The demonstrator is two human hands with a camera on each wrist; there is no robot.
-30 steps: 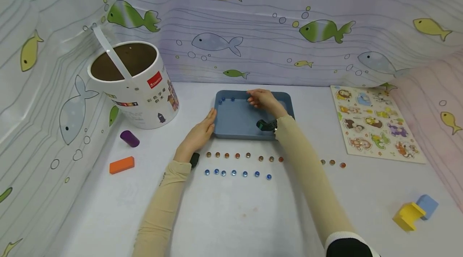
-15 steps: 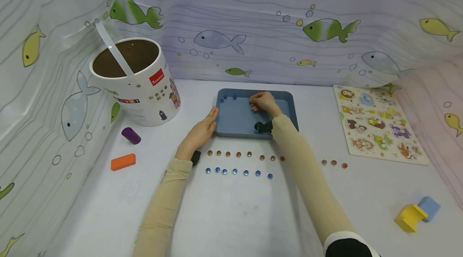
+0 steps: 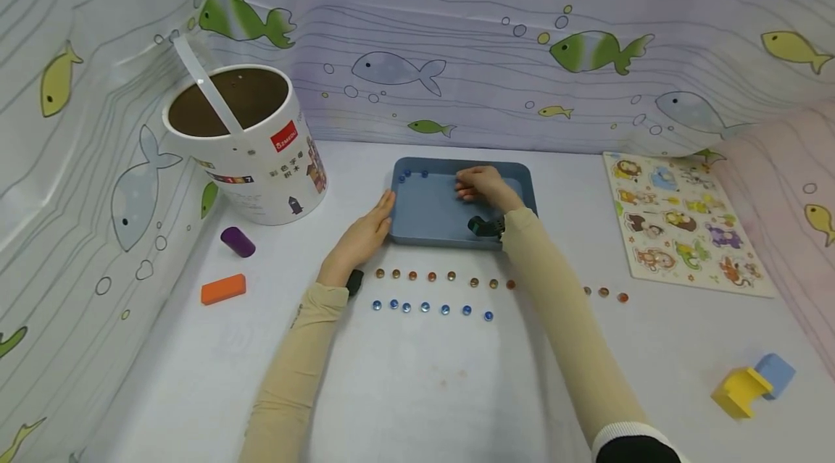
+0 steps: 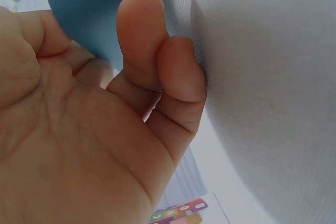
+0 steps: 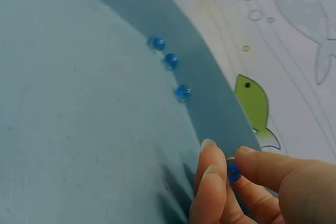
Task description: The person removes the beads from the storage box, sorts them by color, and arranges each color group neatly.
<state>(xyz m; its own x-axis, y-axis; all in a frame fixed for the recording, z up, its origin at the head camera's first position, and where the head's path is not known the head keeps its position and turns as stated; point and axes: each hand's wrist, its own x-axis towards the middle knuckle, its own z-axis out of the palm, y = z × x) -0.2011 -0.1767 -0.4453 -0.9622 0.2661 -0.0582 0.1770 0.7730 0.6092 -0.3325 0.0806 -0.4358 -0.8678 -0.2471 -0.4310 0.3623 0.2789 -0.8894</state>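
Note:
A blue-grey tray [image 3: 427, 215] lies on the table. My left hand [image 3: 357, 244] rests with extended fingers along its left side; in the left wrist view the fingertips [image 4: 140, 17] are close by the tray's blue wall [image 4: 94, 9]. Over the right half of the tray, my right hand [image 3: 485, 188] pinches a blue glass marble [image 5: 234, 171] between thumb and fingers. Inside the tray, 3 more blue marbles [image 5: 182, 93] sit along the far side toward the left corner. Two rows lie in front of the tray: amber-brown marbles [image 3: 432, 277] and, nearer, blue marbles [image 3: 425, 307].
A white bucket [image 3: 261, 180] with a raised handle stands at the back left. Near it lie a purple cylinder [image 3: 238, 242] and an orange block [image 3: 223, 290]. On the right are an animal puzzle board [image 3: 685, 224], a yellow block [image 3: 740, 394] and a light blue block [image 3: 775, 376].
My right hand has shifted slightly to the right over the tray. The left hand stays at the tray's side, and the marbles keep their places.

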